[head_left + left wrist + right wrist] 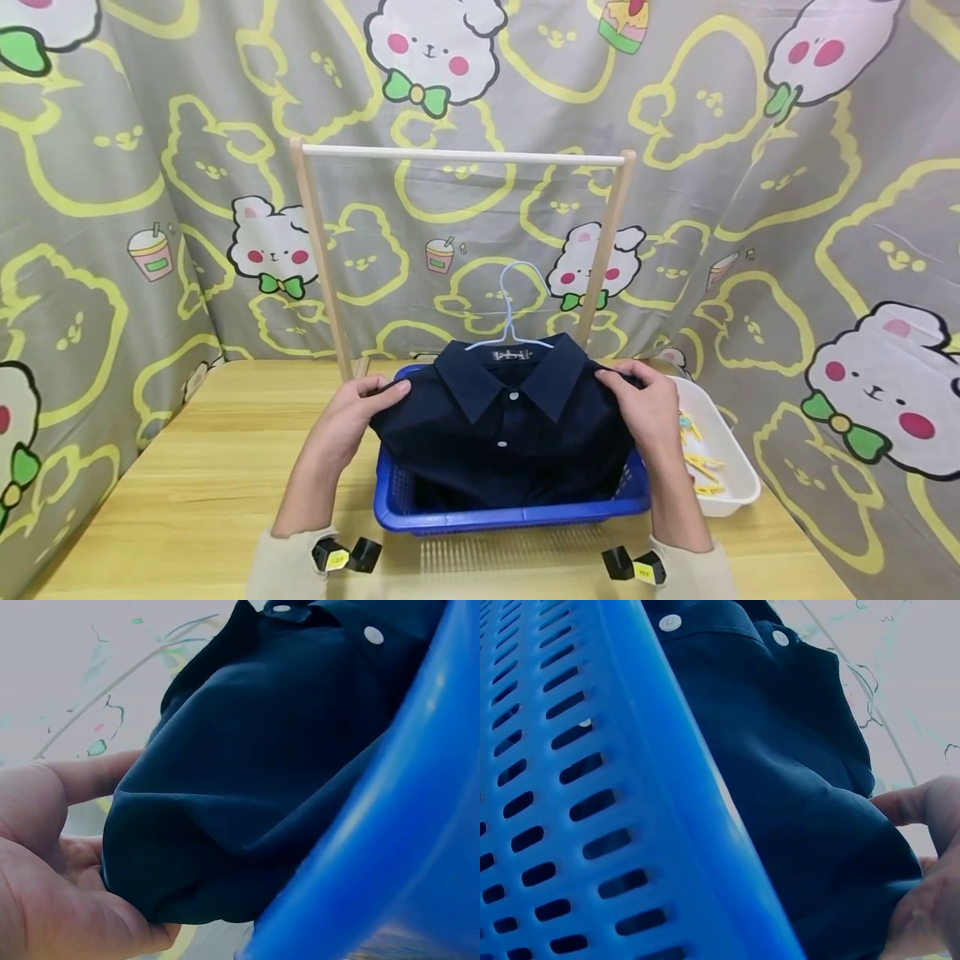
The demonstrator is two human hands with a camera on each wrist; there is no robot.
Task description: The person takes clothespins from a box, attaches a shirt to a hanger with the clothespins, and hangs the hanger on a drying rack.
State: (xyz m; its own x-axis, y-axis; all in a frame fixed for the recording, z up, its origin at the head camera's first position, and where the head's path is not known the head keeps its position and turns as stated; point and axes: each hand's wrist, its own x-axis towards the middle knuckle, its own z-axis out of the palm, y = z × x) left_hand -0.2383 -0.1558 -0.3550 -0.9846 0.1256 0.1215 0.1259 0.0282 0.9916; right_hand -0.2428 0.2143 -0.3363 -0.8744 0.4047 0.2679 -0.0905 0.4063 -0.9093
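A dark navy collared shirt [457, 433] with white buttons hangs on a pale blue wire hanger [510, 321], whose hook rises above the collar. My left hand [348, 417] pinches the shirt at one shoulder, thumb in front and fingers behind. At the opposite shoulder my right hand [648, 404] pinches the cloth the same way. The lower part of the shirt lies down inside a blue plastic basket [510, 521]. In the left wrist view the left hand [67, 877] cups the shoulder edge; in the right wrist view the right hand [930, 892] holds the other shoulder.
Behind the basket stands a wooden rack with a white rail [465, 155]. A white tray [738, 467] holding several yellow clothes pegs [703, 467] is to the right. All of it is on a wooden table [187, 492], with a patterned curtain [465, 83] around it.
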